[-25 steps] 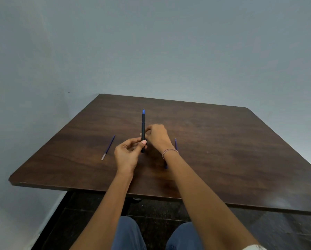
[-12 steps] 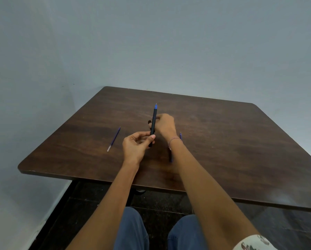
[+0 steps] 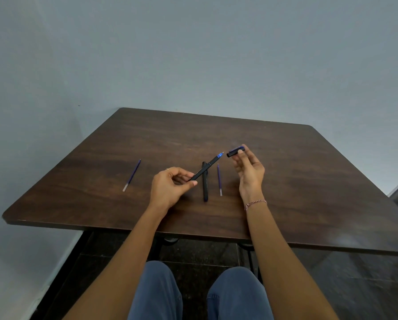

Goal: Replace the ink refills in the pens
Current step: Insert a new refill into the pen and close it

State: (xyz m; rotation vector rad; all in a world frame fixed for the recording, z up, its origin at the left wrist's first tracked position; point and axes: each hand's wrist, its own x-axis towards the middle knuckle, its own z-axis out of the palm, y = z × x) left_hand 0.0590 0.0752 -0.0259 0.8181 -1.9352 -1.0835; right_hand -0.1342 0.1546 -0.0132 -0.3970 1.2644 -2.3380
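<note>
The uncapped pen [image 3: 207,166] is above the middle of the table [image 3: 297,181], its blue tip slanting up to the right, pinched at its back end by the left hand [image 3: 168,190]. The right hand [image 3: 250,172] holds the pen's cap [image 3: 235,151] in its fingertips just beyond that tip. Under them a second pen [image 3: 205,189] lies on the table, with one refill [image 3: 219,181] just right of it and another refill [image 3: 132,175] well off to the left.

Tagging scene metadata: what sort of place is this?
Probably a bare indoor room, not a workshop: a plain dark wooden table near a corner of blank grey walls, with a dark floor underneath.
</note>
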